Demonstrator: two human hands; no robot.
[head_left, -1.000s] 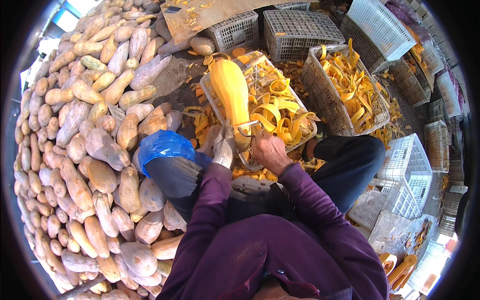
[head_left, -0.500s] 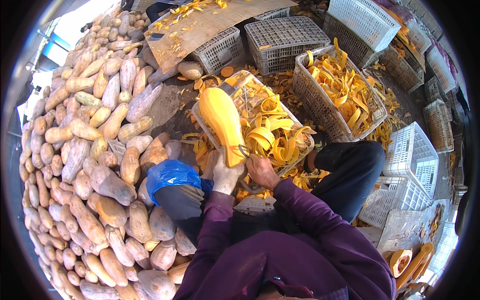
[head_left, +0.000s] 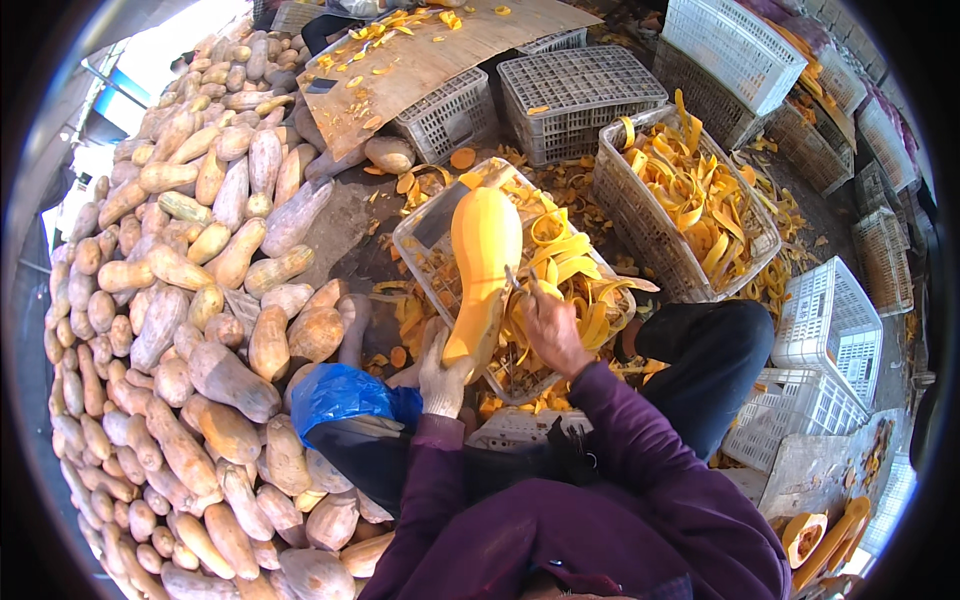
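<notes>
A long butternut-type squash (head_left: 484, 240), mostly bare orange flesh, leans up and away from me with its bulb end far. My left hand (head_left: 443, 382), in a pale glove, grips its narrow near end. A strip of tan skin shows along the lower right side of the neck. My right hand (head_left: 552, 332) is closed on a peeler (head_left: 516, 281), whose head meets the squash's right side about midway along. Below the squash stands a shallow crate (head_left: 410, 245) with curled orange peelings (head_left: 575, 262) in it.
A big heap of unpeeled squash (head_left: 190, 340) fills the left side. A crate of peelings (head_left: 690, 180) stands right of centre, beside a closed grey crate (head_left: 580, 80). White crates (head_left: 830, 320) are stacked at right. A board (head_left: 400, 60) with scraps lies across crates at the back.
The peeler has moved from the near end of the squash up to its middle, with my right hand. The squash has shifted right and turned, showing skin along its right side.
</notes>
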